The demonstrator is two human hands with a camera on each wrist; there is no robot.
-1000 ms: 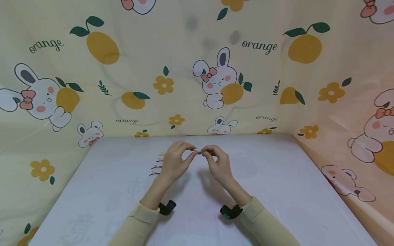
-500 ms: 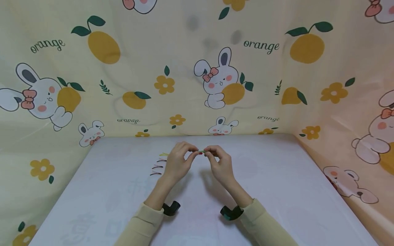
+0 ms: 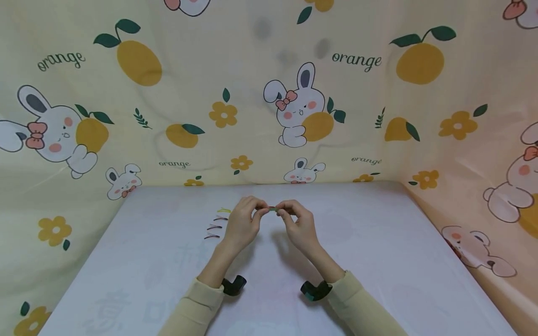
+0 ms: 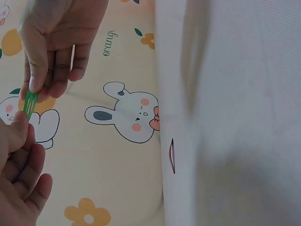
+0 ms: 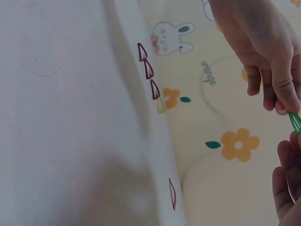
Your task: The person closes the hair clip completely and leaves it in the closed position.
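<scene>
My left hand (image 3: 244, 221) and right hand (image 3: 300, 225) each narrowly pinch one end of a green clip (image 4: 30, 105) at twelve o'clock over the tabletop (image 3: 361, 247). It looks light and stiff, likely springy and slightly slick; I judge its ends the surest hold.

Smooth clip (image 4: 30, 104) — matt cloth backdrop (image 3: 252, 79)

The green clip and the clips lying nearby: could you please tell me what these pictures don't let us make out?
Green clip: left wrist view, fingertips cover both ends.
Right hand: right wrist view, cut off by right edge.
Dark clips: head view, too small for detail.
</scene>
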